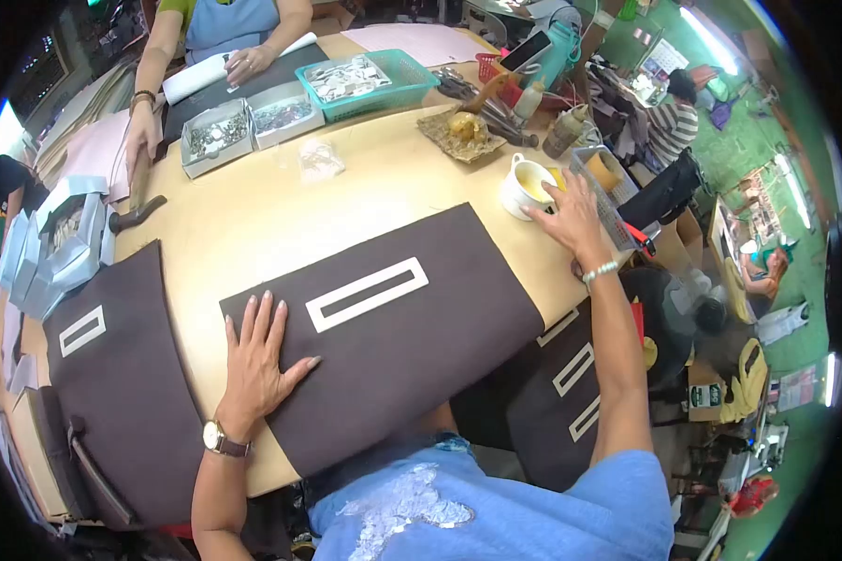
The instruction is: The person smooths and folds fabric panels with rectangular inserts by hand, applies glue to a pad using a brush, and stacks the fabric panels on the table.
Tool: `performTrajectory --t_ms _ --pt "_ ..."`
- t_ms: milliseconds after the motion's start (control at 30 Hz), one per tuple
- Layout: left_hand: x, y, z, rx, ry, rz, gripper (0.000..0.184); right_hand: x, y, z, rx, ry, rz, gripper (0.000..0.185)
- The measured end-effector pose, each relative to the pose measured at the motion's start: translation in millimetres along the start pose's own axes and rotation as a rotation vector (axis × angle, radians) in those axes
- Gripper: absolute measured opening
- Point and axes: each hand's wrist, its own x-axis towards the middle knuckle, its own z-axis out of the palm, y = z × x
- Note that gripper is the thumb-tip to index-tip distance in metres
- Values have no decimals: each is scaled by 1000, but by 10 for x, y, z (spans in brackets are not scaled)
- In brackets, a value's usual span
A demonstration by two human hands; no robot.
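My left hand [260, 366] lies with spread fingers on the left part of a dark brown fabric panel [393, 365]. On that panel is a white rectangular frame [367, 294] with a long slot. My right hand [571, 217] is at the white cup [515, 198], which holds something yellowish; its fingers are apart around the rim, and whether they grip it cannot be made out. Another dark panel [122, 383] with a similar white frame [82, 330] lies at the left.
A co-worker's hand [140, 136] is near a hammer [138, 213] at the upper left. Boxes of small metal parts [217, 136], a teal basket [412, 79], brown wax-like lumps [466, 127], bottles [563, 133] and a grey basket [601, 201] line the table's far side.
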Motion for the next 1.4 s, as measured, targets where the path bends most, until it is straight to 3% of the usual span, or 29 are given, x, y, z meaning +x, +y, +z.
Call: performTrajectory --t_ms 167,300,400,500,633,733,833,967,1067,1167,1400 --pt "-2 -35 -2 -34 22 26 83 544 22 83 -48 -429 125 89" --pt "-11 -41 7 -35 25 29 83 620 37 234 -98 -490 131 93" --pt "-18 -49 28 -27 62 47 82 778 156 133 10 -595 131 82" --pt "-15 -57 34 -31 81 54 81 687 337 18 120 -69 8 56" --pt "-13 -60 57 -25 94 55 81 365 309 -20 -110 53 -110 21" --pt "-18 -60 58 -16 103 58 80 151 32 -233 -244 -184 -98 28" --pt "-16 -52 29 -31 50 33 80 37 -101 -173 -145 -221 -196 26" --pt "-26 -67 54 -30 68 34 80 -319 -765 -93 329 -123 -431 36" --pt "-31 -66 73 -25 81 29 79 -604 -1244 9 719 -252 -346 42" --pt "-44 -81 103 -30 104 36 78 -791 -1442 187 863 -288 -231 54" --pt "-41 -86 104 -37 91 21 77 -892 -1585 287 286 -253 -316 58"
